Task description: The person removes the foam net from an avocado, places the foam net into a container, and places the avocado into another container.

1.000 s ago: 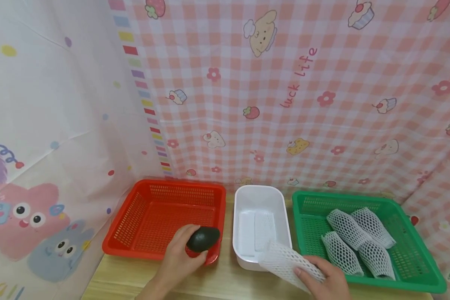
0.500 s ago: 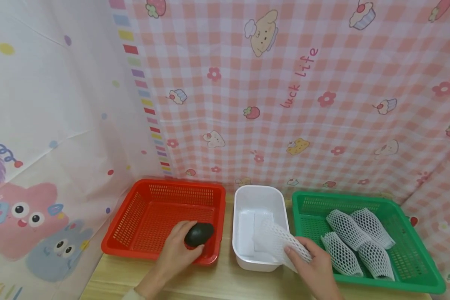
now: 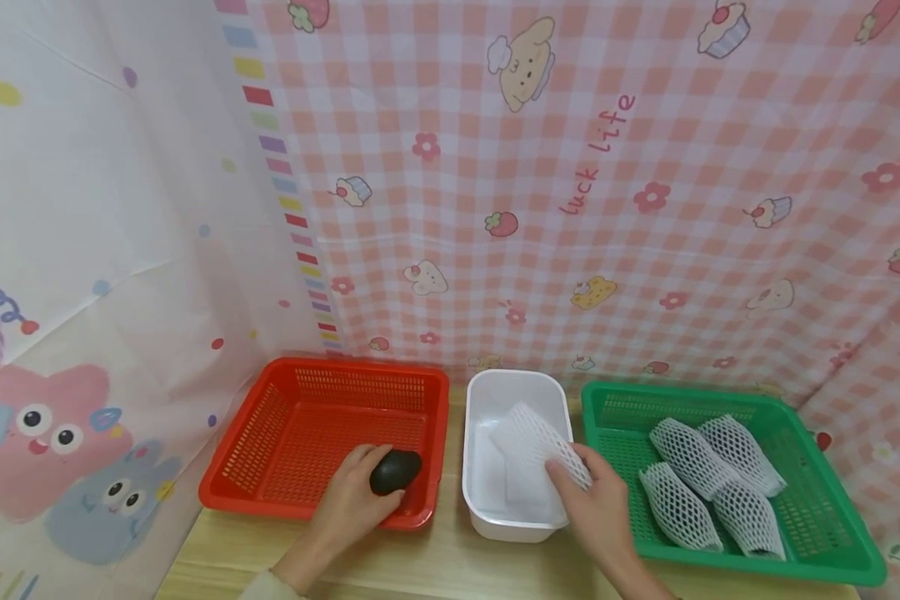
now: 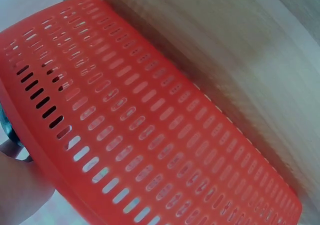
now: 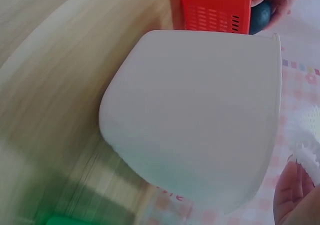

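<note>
My left hand [image 3: 356, 493] grips a dark green avocado [image 3: 395, 472] over the near right corner of the red basket [image 3: 285, 502]. In the left wrist view the basket's slotted wall hides most of that hand [image 4: 22, 187]. Between my right thumb and fingers is a white foam net sleeve [image 3: 532, 437], pinched at its near end. The right hand [image 3: 596, 508] is at the right side of the white plastic tub [image 3: 482, 517], and the sleeve slants across the tub's opening. Only part of this hand [image 5: 300, 195] shows in the right wrist view.
At the right a green basket [image 3: 832, 508] holds several white foam net sleeves [image 3: 693, 458], plump in shape. All three containers stand in a row on a wooden table [image 3: 390, 562]. A checked cloth [image 3: 450, 167] hangs behind them, and a white printed cloth [image 3: 120, 208] at the left.
My right hand has moved left and away from me, bringing the net sleeve from the tub's near right corner over its opening. The left hand has lowered slightly and shifted left with the avocado.
</note>
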`<control>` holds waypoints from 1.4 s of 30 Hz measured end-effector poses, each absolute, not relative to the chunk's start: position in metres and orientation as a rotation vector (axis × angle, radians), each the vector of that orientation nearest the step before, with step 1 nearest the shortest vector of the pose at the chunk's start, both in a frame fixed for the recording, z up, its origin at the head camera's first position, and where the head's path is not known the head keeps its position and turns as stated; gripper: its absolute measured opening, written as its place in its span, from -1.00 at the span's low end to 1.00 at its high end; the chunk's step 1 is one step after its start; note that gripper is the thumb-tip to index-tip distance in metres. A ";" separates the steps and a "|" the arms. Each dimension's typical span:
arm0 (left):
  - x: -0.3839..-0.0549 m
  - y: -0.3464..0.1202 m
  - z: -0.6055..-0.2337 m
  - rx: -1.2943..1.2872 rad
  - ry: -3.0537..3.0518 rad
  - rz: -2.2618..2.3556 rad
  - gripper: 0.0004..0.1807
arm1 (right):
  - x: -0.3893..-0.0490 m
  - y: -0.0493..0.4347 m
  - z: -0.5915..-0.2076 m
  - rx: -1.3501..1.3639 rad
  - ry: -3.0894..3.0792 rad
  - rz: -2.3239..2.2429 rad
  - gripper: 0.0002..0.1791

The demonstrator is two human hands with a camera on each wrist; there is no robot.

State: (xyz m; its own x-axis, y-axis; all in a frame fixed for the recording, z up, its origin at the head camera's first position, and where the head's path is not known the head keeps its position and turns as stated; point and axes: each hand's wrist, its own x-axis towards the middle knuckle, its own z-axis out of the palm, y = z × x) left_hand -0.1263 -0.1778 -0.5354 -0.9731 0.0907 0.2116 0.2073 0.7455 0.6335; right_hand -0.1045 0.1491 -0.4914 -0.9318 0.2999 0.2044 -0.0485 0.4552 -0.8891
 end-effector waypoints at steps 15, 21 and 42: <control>-0.135 -0.187 -0.541 -0.251 -2.904 -1.036 -0.30 | -0.129 0.123 -0.484 -0.278 -2.354 1.525 -0.70; -0.139 -0.189 -0.540 -0.259 -2.969 -1.052 -0.29 | -0.135 0.119 -0.488 -0.306 -2.357 1.534 -0.68; -0.153 -0.188 -0.542 -0.348 -3.098 -1.102 -0.32 | -0.138 0.104 -0.499 -0.235 -2.518 1.593 -0.46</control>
